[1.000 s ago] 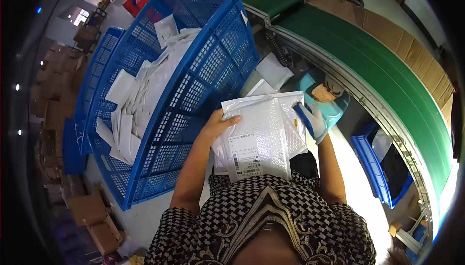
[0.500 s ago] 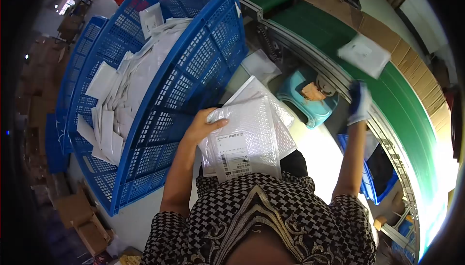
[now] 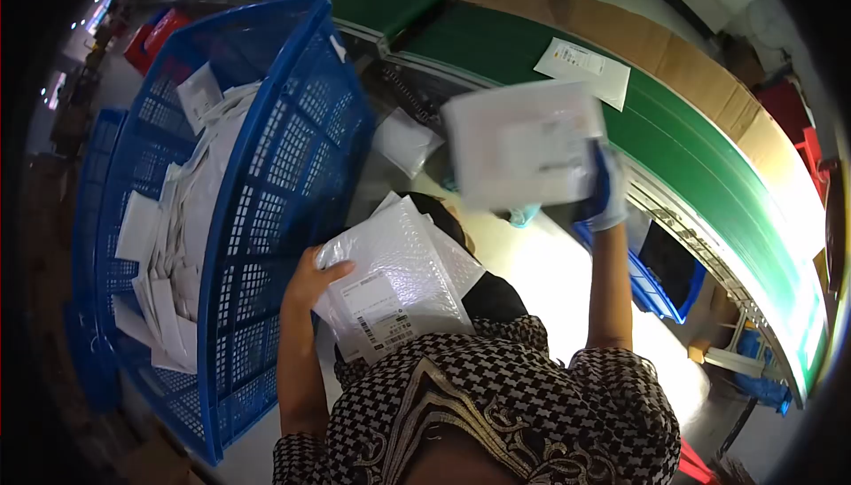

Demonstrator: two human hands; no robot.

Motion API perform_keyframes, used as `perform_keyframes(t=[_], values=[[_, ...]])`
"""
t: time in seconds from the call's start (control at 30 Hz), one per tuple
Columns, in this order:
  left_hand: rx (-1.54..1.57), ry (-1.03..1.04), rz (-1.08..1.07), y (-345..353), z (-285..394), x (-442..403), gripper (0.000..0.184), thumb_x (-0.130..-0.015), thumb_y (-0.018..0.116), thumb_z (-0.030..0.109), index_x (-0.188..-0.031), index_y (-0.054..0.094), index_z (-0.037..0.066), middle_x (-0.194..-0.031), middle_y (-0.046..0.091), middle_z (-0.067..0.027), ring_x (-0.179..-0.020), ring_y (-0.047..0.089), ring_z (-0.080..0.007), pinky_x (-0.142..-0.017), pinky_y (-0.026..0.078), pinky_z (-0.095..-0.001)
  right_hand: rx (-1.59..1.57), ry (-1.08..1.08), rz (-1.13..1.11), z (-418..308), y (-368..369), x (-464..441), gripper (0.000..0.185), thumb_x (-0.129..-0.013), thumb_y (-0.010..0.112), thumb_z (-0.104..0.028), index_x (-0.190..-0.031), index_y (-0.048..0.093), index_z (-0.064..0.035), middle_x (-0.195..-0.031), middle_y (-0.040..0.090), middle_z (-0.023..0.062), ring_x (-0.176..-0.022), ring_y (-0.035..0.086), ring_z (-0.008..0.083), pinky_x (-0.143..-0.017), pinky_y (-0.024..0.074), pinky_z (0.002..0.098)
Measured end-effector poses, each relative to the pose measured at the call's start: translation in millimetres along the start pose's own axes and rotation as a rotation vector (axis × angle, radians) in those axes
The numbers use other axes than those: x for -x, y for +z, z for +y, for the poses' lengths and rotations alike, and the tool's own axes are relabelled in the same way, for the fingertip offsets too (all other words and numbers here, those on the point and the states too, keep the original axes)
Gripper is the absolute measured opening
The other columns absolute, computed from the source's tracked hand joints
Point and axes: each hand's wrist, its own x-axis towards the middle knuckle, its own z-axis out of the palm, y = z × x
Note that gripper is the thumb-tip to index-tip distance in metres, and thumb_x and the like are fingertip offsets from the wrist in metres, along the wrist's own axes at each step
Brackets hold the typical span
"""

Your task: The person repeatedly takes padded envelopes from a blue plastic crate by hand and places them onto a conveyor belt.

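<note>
My left hand (image 3: 312, 279) is closed on several white bubble mailers (image 3: 403, 259), thumb on top, holding them against my lap. The front mailer has a printed label with barcodes. My right hand (image 3: 605, 188), in a blue and white glove, grips the right edge of another white mailer (image 3: 523, 144). This mailer is raised in front of me, beside the conveyor, and blurred by motion; its label is unreadable. A flat labelled mailer (image 3: 585, 68) lies on the green conveyor belt (image 3: 683, 135) beyond it.
On the left stands a large blue plastic crate (image 3: 266, 175) packed with white mailers (image 3: 191, 228). A white packet (image 3: 406, 142) lies between crate and conveyor. Cardboard (image 3: 620, 24) lines the belt's far side. A smaller blue crate (image 3: 651, 285) sits below the conveyor at right.
My right hand, seen with no mailer before, now holds one and has moved left in view. My left hand keeps its mailers. The view has shifted, moving the crate leftward in the picture.
</note>
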Motion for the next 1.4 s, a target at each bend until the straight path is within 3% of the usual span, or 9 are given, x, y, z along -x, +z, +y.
perform_keyframes(t=[0.27, 0.43, 0.5, 0.53, 0.57, 0.83, 1.1, 1.17, 1.4], values=[[-0.068, 0.095, -0.055, 14.0, 6.0, -12.4, 0.033, -0.070, 0.069, 0.003, -0.100, 0.060, -0.007, -0.082, 0.064, -0.0111, -0.062, 0.058, -0.0141, -0.059, 0.048, -0.0221, -0.653, -0.080, 0.865, 32.1, -147.4, -50.1, 0.023, -0.085, 0.059, -0.015, -0.096, 0.057, 0.0044, -0.082, 0.062, 0.0106, -0.070, 0.059, 0.0163, -0.065, 0.0482, 0.0245], [0.059, 0.086, -0.094, 4.1, -5.7, -7.9, 0.028, -0.073, 0.069, 0.006, -0.099, 0.061, -0.004, -0.081, 0.065, -0.0071, -0.062, 0.057, -0.0116, -0.057, 0.048, -0.0223, -0.255, -0.049, -0.278, 22.4, -29.4, 20.2, 0.029, -0.091, 0.048, -0.025, -0.101, 0.059, -0.0006, -0.091, 0.064, 0.0114, -0.077, 0.060, 0.0171, -0.066, 0.0445, 0.0223], [0.076, 0.064, -0.116, 3.7, -5.6, -12.5, 0.030, -0.075, 0.070, 0.009, -0.100, 0.061, -0.004, -0.082, 0.064, -0.0073, -0.062, 0.057, -0.0117, -0.058, 0.048, -0.0223, -0.604, 0.564, -0.676, -42.6, 40.8, 69.2, 0.028, -0.091, 0.047, -0.025, -0.097, 0.060, -0.0009, -0.087, 0.064, 0.0105, -0.072, 0.059, 0.0163, -0.063, 0.0444, 0.0232], [0.080, 0.095, -0.138, 5.5, -0.9, -11.4, 0.029, -0.075, 0.070, 0.010, -0.100, 0.061, -0.004, -0.082, 0.064, -0.0079, -0.062, 0.057, -0.0120, -0.058, 0.048, -0.0222, -0.413, 0.297, -0.813, -35.4, 69.6, 87.4, 0.028, -0.090, 0.049, -0.025, -0.095, 0.061, -0.0003, -0.081, 0.062, 0.0085, -0.066, 0.056, 0.0146, -0.061, 0.0429, 0.0228], [0.086, 0.130, -0.178, 6.2, 2.4, -9.4, 0.029, -0.075, 0.069, 0.010, -0.099, 0.061, -0.003, -0.082, 0.065, -0.0084, -0.062, 0.057, -0.0124, -0.058, 0.049, -0.0222, -0.217, 0.016, -0.911, -30.4, 93.0, 101.7, 0.028, -0.089, 0.051, -0.025, -0.092, 0.061, 0.0002, -0.076, 0.060, 0.0066, -0.061, 0.053, 0.0130, -0.058, 0.0413, 0.0225], [0.151, 0.093, -0.150, -4.4, -9.3, -2.3, 0.031, -0.075, 0.069, 0.012, -0.099, 0.060, -0.006, -0.082, 0.064, -0.0089, -0.064, 0.057, -0.0119, -0.057, 0.047, -0.0198, 0.073, 0.253, -1.235, -88.8, 99.0, 102.3, 0.035, -0.084, 0.058, -0.038, -0.085, 0.064, -0.0028, -0.066, 0.055, 0.0027, -0.065, 0.049, 0.0108, -0.065, 0.0394, 0.0226], [0.189, 0.136, -0.153, -9.1, -12.2, -2.8, 0.034, -0.073, 0.070, 0.010, -0.100, 0.060, -0.006, -0.084, 0.065, -0.0115, -0.066, 0.059, -0.0143, -0.060, 0.049, -0.0218, -0.302, 0.358, -0.539, -61.7, 32.8, 45.6, 0.023, -0.086, 0.058, -0.019, -0.094, 0.063, 0.0013, -0.074, 0.064, 0.0040, -0.049, 0.043, 0.0068, -0.046, 0.0379, 0.0198], [0.128, 0.132, -0.092, -9.1, -13.4, -3.2, 0.036, -0.073, 0.070, 0.011, -0.102, 0.059, -0.007, -0.085, 0.065, -0.0117, -0.067, 0.058, -0.0146, -0.061, 0.049, -0.0227, 0.131, -0.594, -0.242, -58.0, 20.6, 17.3, 0.018, -0.083, 0.055, -0.010, -0.087, 0.061, 0.0068, -0.080, 0.059, 0.0087, -0.062, 0.050, 0.0154, -0.057, 0.0427, 0.0230], [0.206, 0.162, -0.109, -7.3, -20.0, -4.7, 0.037, -0.074, 0.069, 0.012, -0.104, 0.059, -0.007, -0.087, 0.064, -0.0122, -0.070, 0.058, -0.0160, -0.065, 0.048, -0.0230, -0.556, 0.381, -0.041, -1.1, 18.1, -39.3, 0.023, -0.086, 0.049, -0.013, -0.100, 0.057, 0.0031, -0.087, 0.060, 0.0099, -0.069, 0.056, 0.0169, -0.064, 0.0454, 0.0248]])
